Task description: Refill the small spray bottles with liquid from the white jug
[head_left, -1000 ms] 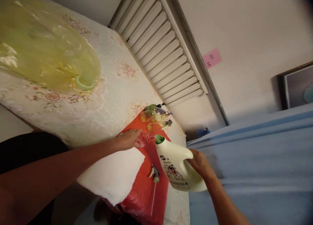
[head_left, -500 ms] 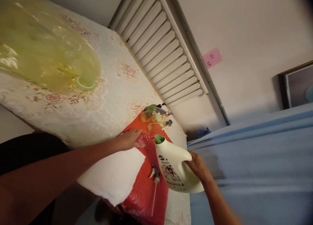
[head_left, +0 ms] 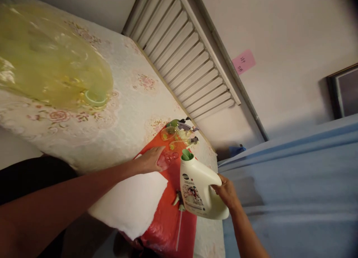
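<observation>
My right hand (head_left: 227,192) grips the handle of a cream detergent jug (head_left: 199,189) with a green open spout, held over a red plastic sheet (head_left: 167,220). My left hand (head_left: 151,160) is wrapped round a small clear bottle (head_left: 167,159) standing on the red sheet, its mouth close to the jug's spout. A loose spray trigger head with its tube (head_left: 178,205) lies on the red sheet, partly behind the jug. Beyond the small bottle stands a group of clear spray bottles (head_left: 180,133) with yellowish liquid.
A flowered cloth covers the table (head_left: 125,112). A large yellow-green clear bag (head_left: 50,60) lies on it at the left. A white pad (head_left: 131,200) lies under my left forearm. Blue fabric (head_left: 293,183) fills the right; a slatted shutter (head_left: 184,56) and a pink note (head_left: 242,62) are on the wall.
My right hand has swung the jug toward upright and leftward, bringing its spout nearer the small bottle. My left hand stays on the bottle.
</observation>
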A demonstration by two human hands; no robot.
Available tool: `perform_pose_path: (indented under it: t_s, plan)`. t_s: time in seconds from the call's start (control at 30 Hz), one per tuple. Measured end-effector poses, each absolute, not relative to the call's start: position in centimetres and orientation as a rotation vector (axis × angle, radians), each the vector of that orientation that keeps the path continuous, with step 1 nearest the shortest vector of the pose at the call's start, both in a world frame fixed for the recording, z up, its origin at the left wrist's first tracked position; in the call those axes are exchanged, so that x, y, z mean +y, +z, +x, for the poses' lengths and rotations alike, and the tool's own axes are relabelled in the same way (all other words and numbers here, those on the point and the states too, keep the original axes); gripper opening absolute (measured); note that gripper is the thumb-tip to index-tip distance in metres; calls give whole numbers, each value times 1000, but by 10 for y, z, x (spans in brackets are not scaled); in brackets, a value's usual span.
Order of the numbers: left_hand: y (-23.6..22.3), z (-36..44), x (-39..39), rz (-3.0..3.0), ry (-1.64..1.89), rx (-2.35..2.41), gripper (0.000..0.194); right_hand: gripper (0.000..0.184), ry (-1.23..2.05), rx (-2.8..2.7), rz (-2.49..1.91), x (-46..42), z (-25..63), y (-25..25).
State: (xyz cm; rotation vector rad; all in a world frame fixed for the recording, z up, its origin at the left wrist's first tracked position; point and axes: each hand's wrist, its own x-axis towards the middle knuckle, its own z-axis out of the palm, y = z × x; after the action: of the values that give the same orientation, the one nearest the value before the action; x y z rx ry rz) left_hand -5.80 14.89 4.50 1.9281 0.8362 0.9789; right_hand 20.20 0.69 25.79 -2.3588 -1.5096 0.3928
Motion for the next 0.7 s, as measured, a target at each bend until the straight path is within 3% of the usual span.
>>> perform_pose_path:
  t_s: [0.13, 0.4, 0.7]
  plan:
    - [49, -58, 148, 1927, 935, 813, 88, 20, 454, -1461, -2318, 8, 204, 262]
    - [53, -58, 147, 1952, 912, 815, 83, 17, 345, -1357, -2198, 12, 219, 251]
    - [54, -56, 148, 2010, 956, 814, 65, 42, 390, -1049, -1945, 12, 228, 217]
